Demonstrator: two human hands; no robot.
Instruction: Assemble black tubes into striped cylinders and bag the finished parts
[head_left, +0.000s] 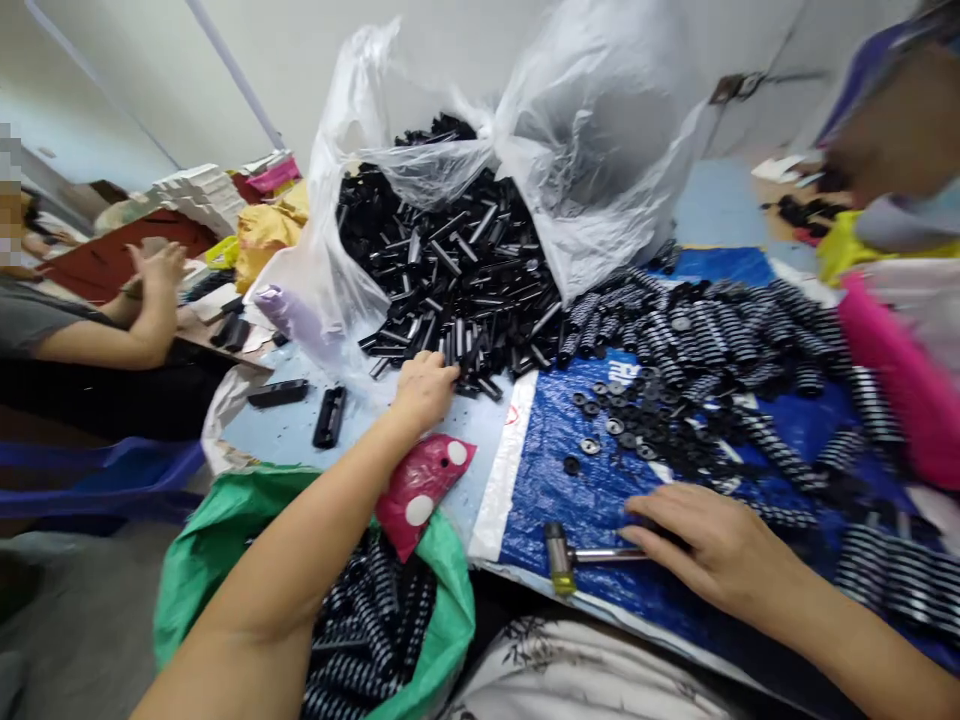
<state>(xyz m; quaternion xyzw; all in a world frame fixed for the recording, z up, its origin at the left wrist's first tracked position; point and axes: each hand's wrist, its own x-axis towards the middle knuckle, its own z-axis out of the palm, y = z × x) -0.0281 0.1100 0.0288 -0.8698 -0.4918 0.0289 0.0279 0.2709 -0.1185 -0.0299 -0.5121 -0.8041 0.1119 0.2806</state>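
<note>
My left hand (pixel 427 390) reaches to the front edge of a heap of slim black plastic parts (pixel 450 260), its fingers curled down; whatever they pinch is hidden. Over the blue sheet (pixel 544 490) my right hand (pixel 705 540) is bent around something dark, which shows only partly between thumb and fingers. A small mallet (pixel 559 560) with a yellow-tipped head lies there, its metal shaft running under that hand. Behind it are loose black discs (pixel 615 427) and many black-and-white ridged rollers (pixel 705 330).
Clear plastic bags (pixel 600 130) surround the heap. At my left, a green sack (pixel 454 590) holds ridged rollers, with a red spotted pouch (pixel 427 485) at its rim. Two black pieces (pixel 328 417) lie nearby. Co-workers sit left (pixel 97 320) and right (pixel 900 150).
</note>
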